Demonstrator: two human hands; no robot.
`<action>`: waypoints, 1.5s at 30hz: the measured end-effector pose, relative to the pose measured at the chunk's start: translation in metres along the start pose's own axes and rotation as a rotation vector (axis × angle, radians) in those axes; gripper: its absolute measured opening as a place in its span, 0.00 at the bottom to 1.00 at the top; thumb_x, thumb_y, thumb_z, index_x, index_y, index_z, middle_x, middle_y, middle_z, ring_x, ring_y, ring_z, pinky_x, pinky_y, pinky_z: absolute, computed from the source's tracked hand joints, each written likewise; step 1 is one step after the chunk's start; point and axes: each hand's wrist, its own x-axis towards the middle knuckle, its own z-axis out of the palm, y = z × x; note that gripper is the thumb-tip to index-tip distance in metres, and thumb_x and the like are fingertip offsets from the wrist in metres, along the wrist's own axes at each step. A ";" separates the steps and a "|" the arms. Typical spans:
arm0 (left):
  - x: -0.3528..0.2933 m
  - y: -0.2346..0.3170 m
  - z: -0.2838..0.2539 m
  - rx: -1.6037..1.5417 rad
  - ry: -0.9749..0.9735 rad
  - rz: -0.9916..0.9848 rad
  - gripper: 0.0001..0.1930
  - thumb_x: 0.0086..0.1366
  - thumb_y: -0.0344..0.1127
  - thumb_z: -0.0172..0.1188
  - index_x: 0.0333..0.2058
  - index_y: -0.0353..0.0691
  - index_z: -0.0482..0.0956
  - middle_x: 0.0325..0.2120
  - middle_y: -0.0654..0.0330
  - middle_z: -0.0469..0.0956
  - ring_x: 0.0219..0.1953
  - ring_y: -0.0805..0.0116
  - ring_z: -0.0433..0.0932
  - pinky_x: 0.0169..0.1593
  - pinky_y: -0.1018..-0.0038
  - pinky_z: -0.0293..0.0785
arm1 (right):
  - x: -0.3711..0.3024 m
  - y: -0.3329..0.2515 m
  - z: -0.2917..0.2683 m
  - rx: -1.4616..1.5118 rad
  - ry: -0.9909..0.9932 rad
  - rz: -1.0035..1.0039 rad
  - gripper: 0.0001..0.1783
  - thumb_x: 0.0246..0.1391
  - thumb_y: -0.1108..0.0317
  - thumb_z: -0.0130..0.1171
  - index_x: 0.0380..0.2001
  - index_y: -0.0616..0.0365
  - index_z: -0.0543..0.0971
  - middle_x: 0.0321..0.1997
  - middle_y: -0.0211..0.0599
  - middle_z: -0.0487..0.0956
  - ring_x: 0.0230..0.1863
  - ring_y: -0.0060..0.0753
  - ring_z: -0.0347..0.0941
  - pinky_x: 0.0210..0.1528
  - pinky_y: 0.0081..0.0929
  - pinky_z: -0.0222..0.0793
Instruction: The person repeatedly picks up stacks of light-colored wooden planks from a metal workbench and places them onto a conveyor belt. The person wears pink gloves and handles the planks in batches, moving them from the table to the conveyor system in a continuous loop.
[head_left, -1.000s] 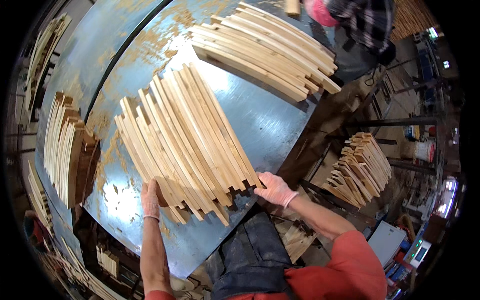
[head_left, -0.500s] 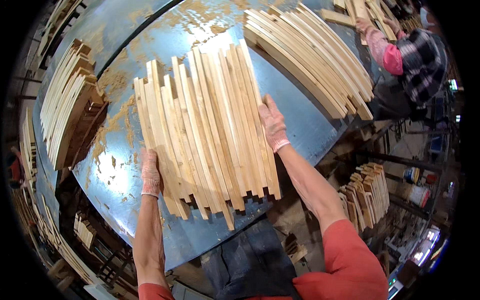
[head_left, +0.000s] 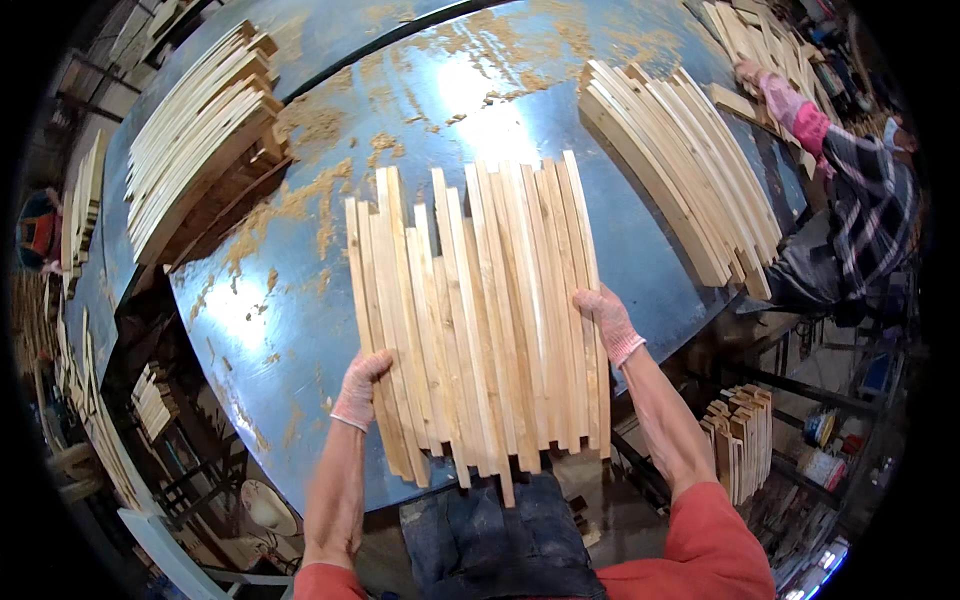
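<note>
A row of pale wooden strips, standing side by side with uneven ends, lies between my two hands over the near part of the metal tabletop. My left hand, in a pinkish knit glove, grips the row's left side, its thumb over the outer strip. On the right side my right hand, gloved alike, clasps the outermost strips with its fingers partly hidden beneath or behind them. The near ends of the strips reach past the table's edge toward my dark apron.
Sawdust and shavings litter the blue-grey metal table. Curved wood stacks stand at left and at right. A co-worker in a plaid garment handles wood at far right. More strips stand below the table's right side.
The row of strips has come toward me, its near ends now beyond the table edge. My hands have gone from lying along its sides to gripping it. The view has shifted too.
</note>
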 end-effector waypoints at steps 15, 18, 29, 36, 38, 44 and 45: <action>-0.268 0.011 -0.084 -0.078 0.224 0.390 0.30 0.61 0.38 0.70 0.60 0.32 0.78 0.45 0.60 0.85 0.43 0.69 0.86 0.50 0.67 0.85 | -0.077 0.002 0.144 -0.196 -0.476 -0.017 0.34 0.55 0.54 0.71 0.60 0.65 0.77 0.46 0.40 0.84 0.44 0.37 0.84 0.49 0.37 0.84; -0.355 0.012 -0.119 -0.117 0.310 0.517 0.29 0.61 0.36 0.69 0.61 0.34 0.78 0.43 0.64 0.83 0.42 0.73 0.84 0.50 0.69 0.84 | -0.144 -0.013 0.251 -0.137 -0.549 -0.092 0.22 0.56 0.58 0.68 0.48 0.62 0.80 0.34 0.32 0.81 0.32 0.29 0.79 0.37 0.32 0.79; -0.685 -0.094 -0.295 -0.289 0.584 0.978 0.43 0.58 0.42 0.76 0.70 0.36 0.71 0.54 0.60 0.82 0.53 0.71 0.81 0.61 0.69 0.77 | -0.397 0.078 0.542 -0.264 -1.073 -0.234 0.20 0.58 0.53 0.69 0.25 0.59 0.80 0.22 0.42 0.80 0.24 0.40 0.79 0.30 0.35 0.78; -0.852 -0.213 -0.391 -0.477 0.936 1.150 0.39 0.56 0.45 0.76 0.65 0.39 0.76 0.52 0.62 0.82 0.51 0.69 0.79 0.59 0.68 0.77 | -0.509 0.249 0.763 -0.486 -1.433 -0.151 0.27 0.48 0.49 0.77 0.39 0.57 0.78 0.27 0.24 0.74 0.28 0.23 0.68 0.34 0.31 0.66; -0.866 -0.243 -0.420 -0.595 1.018 1.182 0.34 0.57 0.42 0.76 0.61 0.38 0.79 0.49 0.63 0.82 0.50 0.70 0.79 0.58 0.67 0.77 | -0.553 0.297 0.808 -0.497 -1.494 -0.111 0.29 0.46 0.47 0.78 0.39 0.57 0.78 0.28 0.23 0.74 0.31 0.23 0.68 0.37 0.30 0.66; -0.932 -0.299 -0.494 -0.691 1.204 1.240 0.41 0.56 0.44 0.75 0.68 0.39 0.75 0.56 0.58 0.80 0.54 0.66 0.80 0.58 0.62 0.82 | -0.598 0.421 0.955 -0.685 -1.754 0.001 0.51 0.42 0.43 0.79 0.63 0.66 0.76 0.52 0.38 0.82 0.54 0.36 0.78 0.58 0.38 0.74; -0.948 -0.307 -0.504 -0.734 1.233 1.253 0.39 0.57 0.42 0.75 0.68 0.39 0.75 0.56 0.58 0.80 0.54 0.66 0.81 0.57 0.62 0.82 | -0.629 0.445 0.971 -0.705 -1.770 0.032 0.51 0.42 0.42 0.79 0.63 0.67 0.76 0.53 0.41 0.82 0.56 0.39 0.79 0.60 0.41 0.74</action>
